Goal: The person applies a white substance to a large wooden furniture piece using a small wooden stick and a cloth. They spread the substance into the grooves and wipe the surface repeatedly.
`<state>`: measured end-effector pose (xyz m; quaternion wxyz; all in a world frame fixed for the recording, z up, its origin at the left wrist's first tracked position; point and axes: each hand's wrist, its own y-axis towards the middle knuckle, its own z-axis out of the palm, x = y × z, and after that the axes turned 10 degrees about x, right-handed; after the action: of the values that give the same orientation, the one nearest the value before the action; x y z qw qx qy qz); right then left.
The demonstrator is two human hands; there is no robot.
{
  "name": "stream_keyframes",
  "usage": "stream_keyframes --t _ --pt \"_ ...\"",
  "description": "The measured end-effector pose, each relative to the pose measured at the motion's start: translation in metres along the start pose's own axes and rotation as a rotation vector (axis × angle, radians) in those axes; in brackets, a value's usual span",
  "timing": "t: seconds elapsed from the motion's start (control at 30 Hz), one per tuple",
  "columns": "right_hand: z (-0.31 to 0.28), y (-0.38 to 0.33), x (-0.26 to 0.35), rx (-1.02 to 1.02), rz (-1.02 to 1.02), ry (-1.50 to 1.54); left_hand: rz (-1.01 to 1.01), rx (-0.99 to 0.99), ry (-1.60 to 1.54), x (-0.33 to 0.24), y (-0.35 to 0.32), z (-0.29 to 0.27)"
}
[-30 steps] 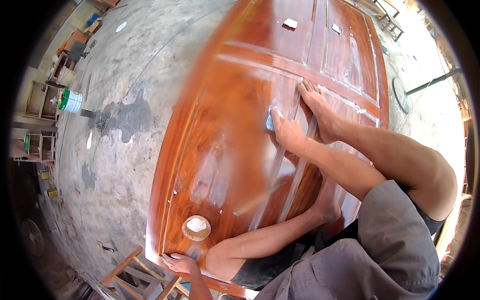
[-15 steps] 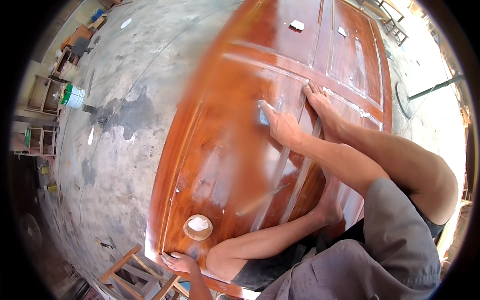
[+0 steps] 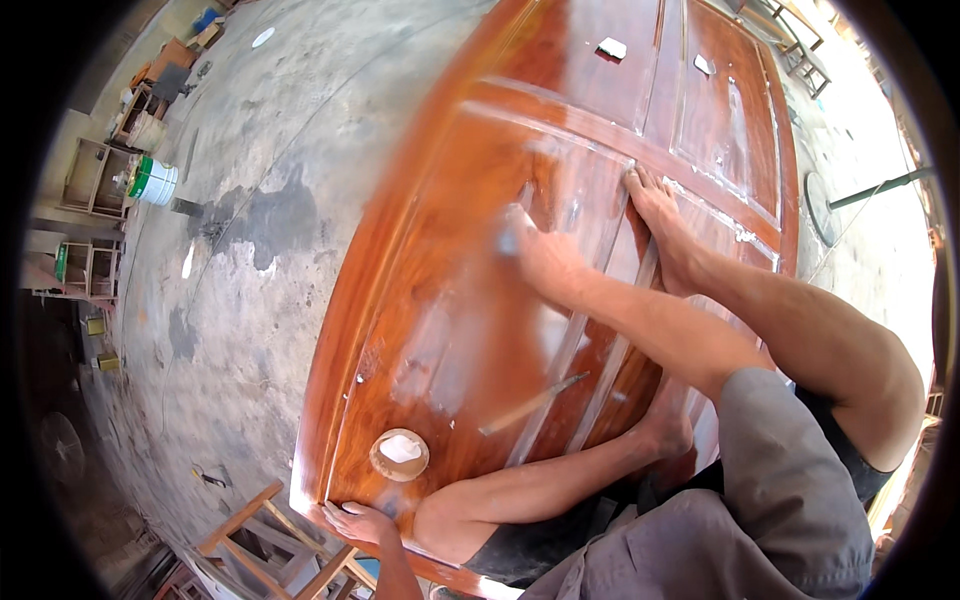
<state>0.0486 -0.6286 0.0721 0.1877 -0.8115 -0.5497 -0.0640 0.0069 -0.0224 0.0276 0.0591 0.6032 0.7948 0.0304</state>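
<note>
I sit on a large glossy red-brown panelled wooden door (image 3: 440, 300) lying flat. My right hand (image 3: 545, 262) presses a small blue-grey sanding pad (image 3: 510, 240) onto a dull, whitish rubbed patch of the middle panel, just left of my right foot (image 3: 660, 225). My left hand (image 3: 360, 522) grips the near left edge of the door. A small round dish with white material (image 3: 400, 454) stands just beyond that hand. A thin stick (image 3: 530, 404) lies on the panel near my left foot (image 3: 668, 430).
Stained concrete floor (image 3: 250, 250) lies left of the door. A green-and-white bucket (image 3: 155, 180) and wooden frames (image 3: 90, 175) stand at the far left. A wooden stool (image 3: 265, 540) is at the near left corner. Two white scraps (image 3: 610, 47) lie on the door's far end.
My right hand with the pad has slid a little to the left across the panel. My left hand has stayed on the door's edge.
</note>
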Motion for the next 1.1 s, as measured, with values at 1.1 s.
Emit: stream_keyframes --t 1.1 --pt "0.080 0.004 0.134 -0.135 -0.692 -0.147 -0.066 0.021 -0.058 -0.006 -0.003 0.002"
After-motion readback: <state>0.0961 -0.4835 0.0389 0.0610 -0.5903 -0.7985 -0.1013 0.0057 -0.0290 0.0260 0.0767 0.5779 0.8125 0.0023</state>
